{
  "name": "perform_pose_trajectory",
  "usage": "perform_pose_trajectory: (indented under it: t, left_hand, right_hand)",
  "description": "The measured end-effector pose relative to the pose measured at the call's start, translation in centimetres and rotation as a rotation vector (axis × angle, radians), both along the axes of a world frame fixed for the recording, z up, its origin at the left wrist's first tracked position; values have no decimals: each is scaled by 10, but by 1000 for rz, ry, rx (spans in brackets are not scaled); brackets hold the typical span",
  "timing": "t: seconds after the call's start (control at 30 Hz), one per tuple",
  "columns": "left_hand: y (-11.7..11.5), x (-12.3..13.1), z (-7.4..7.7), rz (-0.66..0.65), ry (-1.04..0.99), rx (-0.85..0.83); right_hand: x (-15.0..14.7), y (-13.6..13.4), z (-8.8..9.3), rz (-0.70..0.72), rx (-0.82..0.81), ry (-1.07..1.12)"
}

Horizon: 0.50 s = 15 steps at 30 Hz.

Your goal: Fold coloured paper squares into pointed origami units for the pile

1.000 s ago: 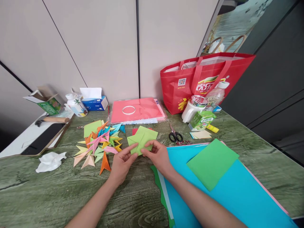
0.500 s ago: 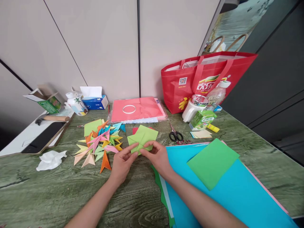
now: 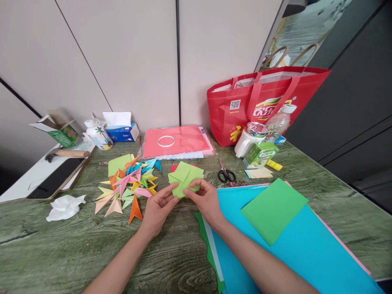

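A light green folded paper is held at the table's middle by both hands. My left hand pinches its lower left edge, thumb and fingers closed on the fold. My right hand grips the lower right part with its fingers curled over the paper. Left of the hands lies a heap of several colourful folded paper pieces. To the right, a green square sheet rests on large blue sheets.
Black scissors lie behind the right hand. At the back are pink paper with a white ring, a red bag, a white jar, a green carton, a tissue box and a crumpled tissue.
The left flap of the green paper has been folded inward, so the piece is narrower; both hands shifted slightly up and inward around it.
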<state>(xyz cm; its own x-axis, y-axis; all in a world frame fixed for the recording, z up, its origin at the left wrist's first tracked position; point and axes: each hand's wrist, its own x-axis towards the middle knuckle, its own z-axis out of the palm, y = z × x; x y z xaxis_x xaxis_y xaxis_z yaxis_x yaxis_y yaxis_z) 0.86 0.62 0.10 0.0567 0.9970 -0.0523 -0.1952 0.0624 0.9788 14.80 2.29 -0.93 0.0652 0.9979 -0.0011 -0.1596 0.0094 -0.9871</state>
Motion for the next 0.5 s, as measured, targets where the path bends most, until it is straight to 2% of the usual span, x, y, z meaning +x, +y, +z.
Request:
perform_pose_trajectory:
  t: [0.5]
  left_hand:
    - [0, 0, -3, 67, 33, -46]
  right_hand:
    - [-2, -2, 2, 14, -7, 30]
